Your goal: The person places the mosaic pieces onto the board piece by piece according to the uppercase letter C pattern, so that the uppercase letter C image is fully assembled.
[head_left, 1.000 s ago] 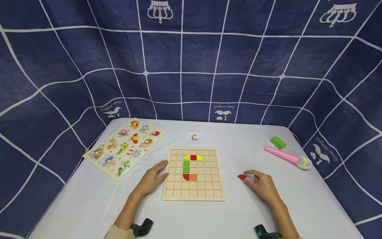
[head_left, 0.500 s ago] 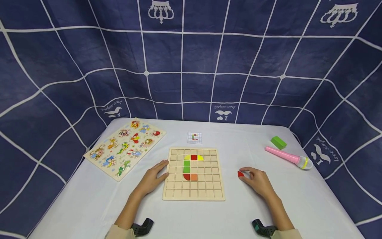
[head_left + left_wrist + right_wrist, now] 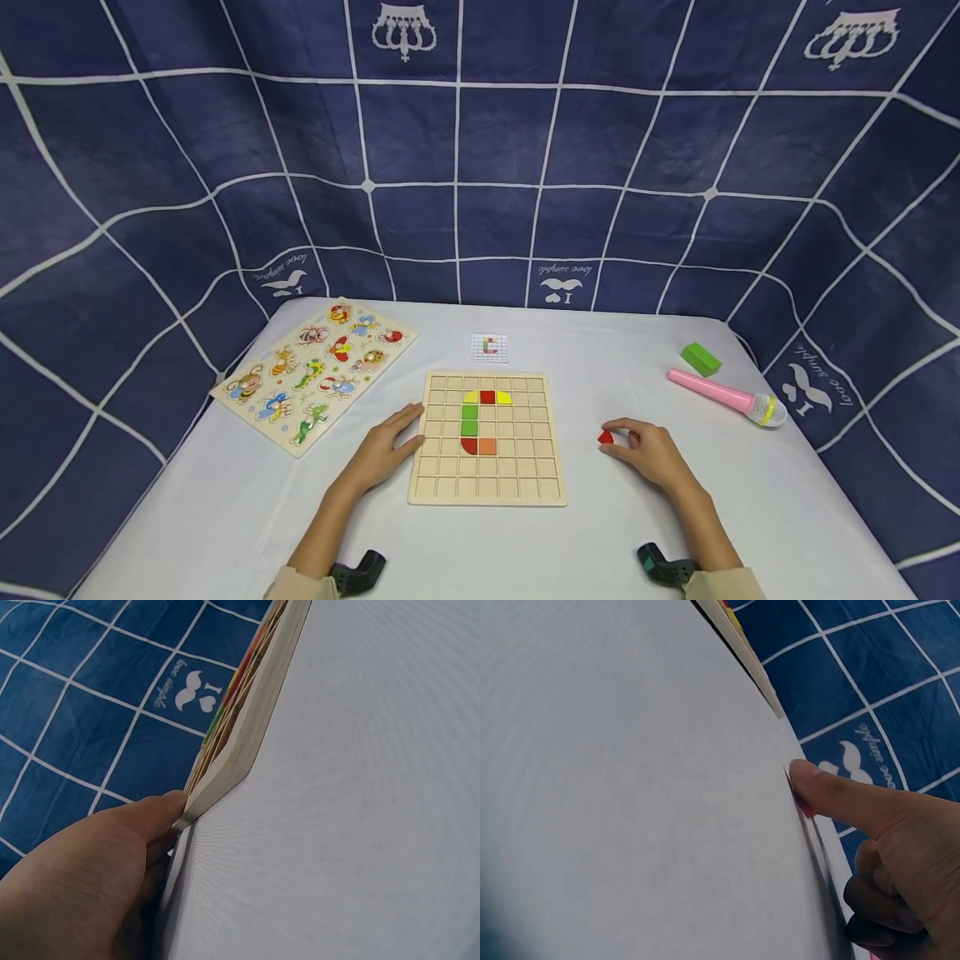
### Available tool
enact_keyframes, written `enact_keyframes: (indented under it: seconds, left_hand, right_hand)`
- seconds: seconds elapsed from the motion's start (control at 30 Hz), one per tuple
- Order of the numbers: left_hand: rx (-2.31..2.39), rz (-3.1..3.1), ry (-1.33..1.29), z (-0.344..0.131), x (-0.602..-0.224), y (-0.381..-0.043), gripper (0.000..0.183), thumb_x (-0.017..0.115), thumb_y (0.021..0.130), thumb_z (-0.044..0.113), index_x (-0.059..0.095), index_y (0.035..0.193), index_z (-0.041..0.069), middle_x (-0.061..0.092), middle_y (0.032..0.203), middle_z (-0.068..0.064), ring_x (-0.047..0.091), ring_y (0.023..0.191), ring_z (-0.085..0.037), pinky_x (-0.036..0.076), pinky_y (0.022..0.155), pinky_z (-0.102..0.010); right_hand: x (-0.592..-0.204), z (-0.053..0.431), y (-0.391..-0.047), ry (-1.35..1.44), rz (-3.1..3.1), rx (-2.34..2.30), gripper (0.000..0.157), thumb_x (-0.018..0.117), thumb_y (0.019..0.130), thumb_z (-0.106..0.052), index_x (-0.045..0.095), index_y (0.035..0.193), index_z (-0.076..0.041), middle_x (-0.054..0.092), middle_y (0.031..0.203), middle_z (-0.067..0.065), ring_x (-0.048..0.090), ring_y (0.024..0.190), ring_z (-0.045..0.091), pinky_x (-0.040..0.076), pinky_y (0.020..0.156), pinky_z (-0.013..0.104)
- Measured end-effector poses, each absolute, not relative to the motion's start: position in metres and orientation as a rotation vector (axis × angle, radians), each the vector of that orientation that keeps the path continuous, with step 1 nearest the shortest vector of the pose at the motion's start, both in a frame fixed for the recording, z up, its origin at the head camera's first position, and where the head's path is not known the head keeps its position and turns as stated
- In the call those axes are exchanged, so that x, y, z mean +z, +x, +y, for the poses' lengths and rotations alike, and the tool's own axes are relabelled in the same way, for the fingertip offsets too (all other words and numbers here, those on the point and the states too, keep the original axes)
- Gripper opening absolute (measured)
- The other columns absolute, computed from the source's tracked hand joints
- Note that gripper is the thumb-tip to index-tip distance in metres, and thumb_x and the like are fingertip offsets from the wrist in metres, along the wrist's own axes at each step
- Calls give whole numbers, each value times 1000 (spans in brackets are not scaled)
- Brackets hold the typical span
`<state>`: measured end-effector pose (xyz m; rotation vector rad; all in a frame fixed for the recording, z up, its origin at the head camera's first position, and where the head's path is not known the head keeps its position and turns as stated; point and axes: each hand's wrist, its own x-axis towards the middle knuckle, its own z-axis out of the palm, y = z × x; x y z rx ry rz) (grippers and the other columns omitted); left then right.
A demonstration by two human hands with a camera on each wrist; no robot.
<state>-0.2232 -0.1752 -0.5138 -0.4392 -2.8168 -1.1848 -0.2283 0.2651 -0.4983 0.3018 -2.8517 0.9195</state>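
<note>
My right hand (image 3: pixel 651 454) pinches a small red quarter-circle tile (image 3: pixel 605 437) between thumb and forefinger, close over the white tablecloth to the right of the board. In the right wrist view a sliver of the red tile (image 3: pixel 808 809) shows under the thumb; the rest is hidden. My left hand (image 3: pixel 381 448) touches the left edge of the wooden grid board (image 3: pixel 487 487) with relaxed fingers. On the board lie yellow, red, green and orange tiles set in a C-like shape. The left wrist view shows the thumb against the edge of the board (image 3: pixel 247 742).
Behind the board lies a small pattern card (image 3: pixel 490 347) with a similar coloured shape. An insect puzzle board (image 3: pixel 315 371) is at the left. A pink toy microphone (image 3: pixel 723 396) and a green block (image 3: pixel 701 359) lie at the right. A blue curtain hangs behind.
My right hand has shifted slightly left, and the red tile has turned between the fingertips. The left hand and the board have stayed in place.
</note>
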Motion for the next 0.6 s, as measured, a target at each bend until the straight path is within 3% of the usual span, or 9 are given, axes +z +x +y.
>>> enact_keyframes:
  seconds: [0.17,0.6]
  left_hand:
    - [-1181,-2831,-434,-176,-513,-223,54,60,90,29,44,138,10,38,144,-7,30,134,-24,25,109,-44]
    - [-1192,-2831,-425,-176,-513,-222,54,61,90,27,44,138,10,38,143,-8,30,134,-26,25,108,-45]
  right_hand:
    - [-500,270,-224,309,-2864,931,37,81,69,-32,70,100,-16,29,50,-7,23,47,5,21,41,21]
    - [-504,266,-217,253,-2833,920,33,78,74,-29,70,101,-12,32,48,-7,25,44,4,22,39,21]
